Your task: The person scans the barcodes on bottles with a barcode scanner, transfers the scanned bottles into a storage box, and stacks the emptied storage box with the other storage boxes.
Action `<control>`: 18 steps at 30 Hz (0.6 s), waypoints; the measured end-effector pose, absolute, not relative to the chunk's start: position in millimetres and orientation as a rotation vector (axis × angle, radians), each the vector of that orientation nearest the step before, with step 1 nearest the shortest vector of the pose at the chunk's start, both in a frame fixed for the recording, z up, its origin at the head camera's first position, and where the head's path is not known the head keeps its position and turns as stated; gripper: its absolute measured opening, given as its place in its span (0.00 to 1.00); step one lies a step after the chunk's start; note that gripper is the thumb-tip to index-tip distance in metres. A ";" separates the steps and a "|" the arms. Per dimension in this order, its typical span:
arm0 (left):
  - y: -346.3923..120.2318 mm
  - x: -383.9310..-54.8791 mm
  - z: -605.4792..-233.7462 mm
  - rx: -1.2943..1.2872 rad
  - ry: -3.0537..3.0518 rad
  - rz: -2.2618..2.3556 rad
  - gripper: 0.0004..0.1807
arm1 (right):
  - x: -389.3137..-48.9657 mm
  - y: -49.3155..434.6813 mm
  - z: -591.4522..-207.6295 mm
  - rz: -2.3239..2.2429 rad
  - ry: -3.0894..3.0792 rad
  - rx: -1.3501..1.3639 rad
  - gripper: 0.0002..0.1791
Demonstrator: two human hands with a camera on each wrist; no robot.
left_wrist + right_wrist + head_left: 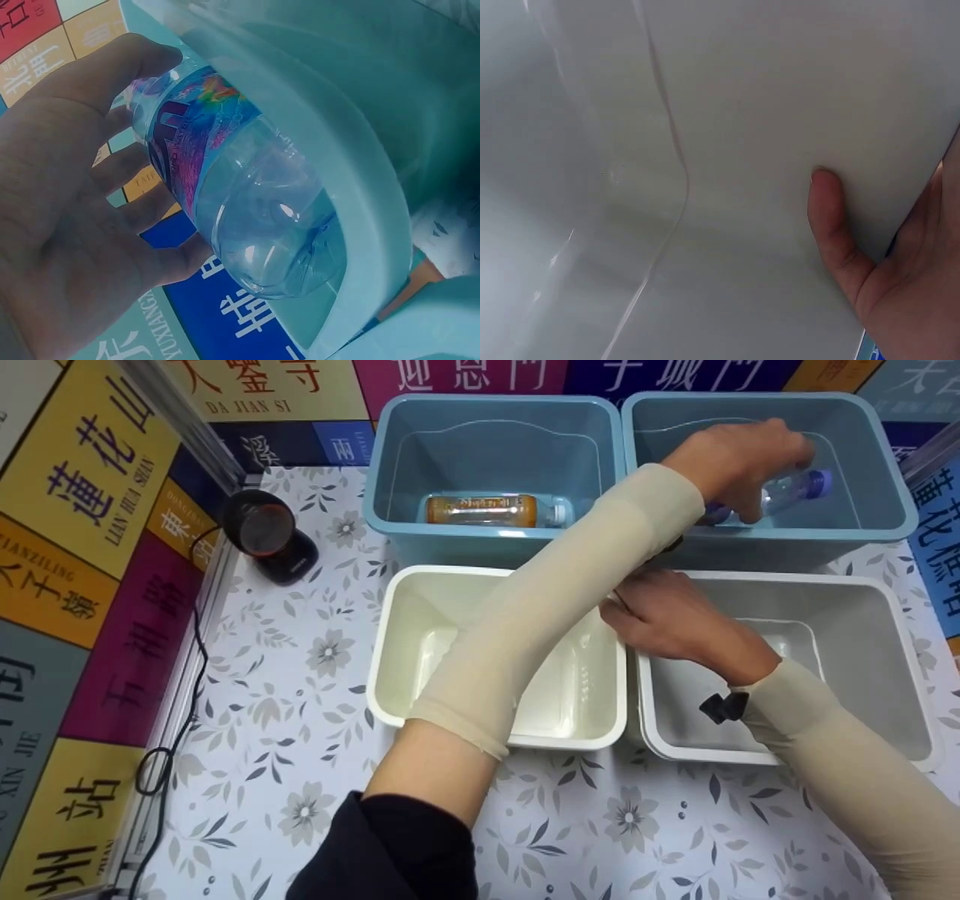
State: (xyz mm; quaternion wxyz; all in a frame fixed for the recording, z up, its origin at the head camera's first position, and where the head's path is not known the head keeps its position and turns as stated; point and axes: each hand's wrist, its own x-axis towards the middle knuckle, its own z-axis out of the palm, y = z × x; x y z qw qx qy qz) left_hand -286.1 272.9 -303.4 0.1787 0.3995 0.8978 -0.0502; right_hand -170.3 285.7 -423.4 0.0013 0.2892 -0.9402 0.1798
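In the head view my left hand (739,457) reaches over the right-hand blue bin (862,521). It holds a clear plastic bottle (784,496) with a purple cap. The left wrist view shows the bottle's colourful label (199,127) between thumb and fingers, beside the bin's rim. Beneath the left forearm, my right hand (667,619) grips the back left corner of the grey bin (720,754). In the right wrist view its thumb (829,214) presses a pale inner wall; most of its other fingers are hidden there.
An orange-labelled bottle (480,511) lies in the left blue bin (386,502). In front stands a cream bin (379,660), partly covered by the left forearm. A black device (270,540) with a cable sits at the left. Panels with printed characters wall the table's back and sides.
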 end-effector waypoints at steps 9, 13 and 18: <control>273.7 -283.6 -306.3 1.145 2.514 -0.133 0.47 | -169.7 285.9 -424.6 0.570 -2.952 0.921 0.17; 272.3 -282.1 -306.4 1.159 2.520 -0.133 0.47 | -169.8 286.0 -424.3 0.562 -2.959 0.920 0.16; 271.8 -280.8 -306.6 1.176 2.545 -0.144 0.45 | -169.7 286.3 -424.0 0.553 -2.939 0.922 0.15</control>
